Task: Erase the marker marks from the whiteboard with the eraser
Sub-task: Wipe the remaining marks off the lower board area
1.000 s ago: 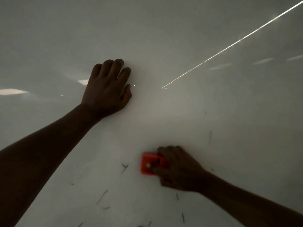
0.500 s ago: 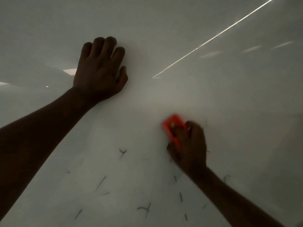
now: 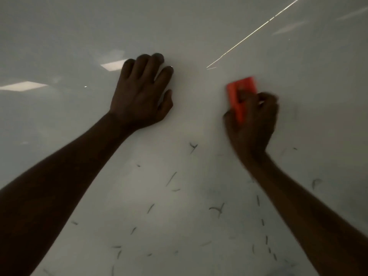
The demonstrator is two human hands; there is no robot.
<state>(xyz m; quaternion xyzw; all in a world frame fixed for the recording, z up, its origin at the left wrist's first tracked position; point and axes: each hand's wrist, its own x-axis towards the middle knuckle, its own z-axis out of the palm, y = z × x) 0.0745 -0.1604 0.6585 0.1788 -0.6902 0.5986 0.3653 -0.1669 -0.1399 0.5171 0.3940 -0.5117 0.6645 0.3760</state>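
The right grip (image 3: 252,120) curls tight round the orange eraser (image 3: 242,88), holding it against the whiteboard (image 3: 199,26) above the scattered marker marks (image 3: 193,147), while the left grip (image 3: 139,92), fingers relaxed, rests on the board beside it.

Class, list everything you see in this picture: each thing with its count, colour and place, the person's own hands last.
whiteboard: one, grey-white, fills the view.
marks: many short strokes, dark, scattered over the lower board, below both hands.
eraser: one, orange-red, right of centre.
reflections: two bright panels, white, left side of the board.
streak: one thin line, white, upper right.
left hand: one, rests on the board, centre left.
right hand: one, grips the eraser, blurred.
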